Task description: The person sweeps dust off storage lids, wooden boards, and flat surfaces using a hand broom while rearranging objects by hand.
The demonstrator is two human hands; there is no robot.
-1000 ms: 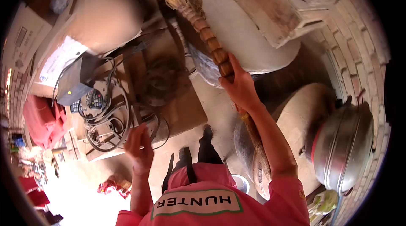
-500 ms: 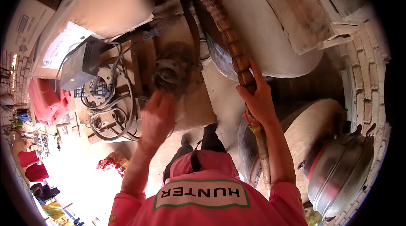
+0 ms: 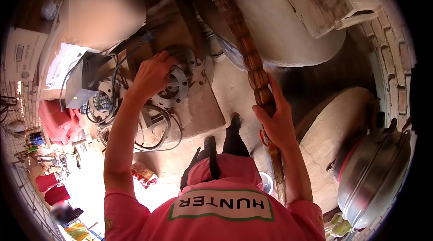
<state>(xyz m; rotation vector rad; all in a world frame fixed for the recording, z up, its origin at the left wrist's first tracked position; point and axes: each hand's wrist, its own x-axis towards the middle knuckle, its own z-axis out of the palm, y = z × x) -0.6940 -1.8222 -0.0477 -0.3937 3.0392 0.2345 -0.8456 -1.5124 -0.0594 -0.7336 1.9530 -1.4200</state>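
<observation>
We see a broom (image 3: 258, 78) of rough straw, a ring (image 3: 181, 88) of dull metal, and a metal pot (image 3: 376, 178) with smooth, shiny side. The shirt (image 3: 216, 225) is matt cloth; the board (image 3: 311, 4) is rough, worn wood.

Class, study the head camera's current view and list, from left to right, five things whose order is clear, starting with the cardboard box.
Cardboard box → dark box with cables → left hand → long bound broom → round metal vessel.
</observation>
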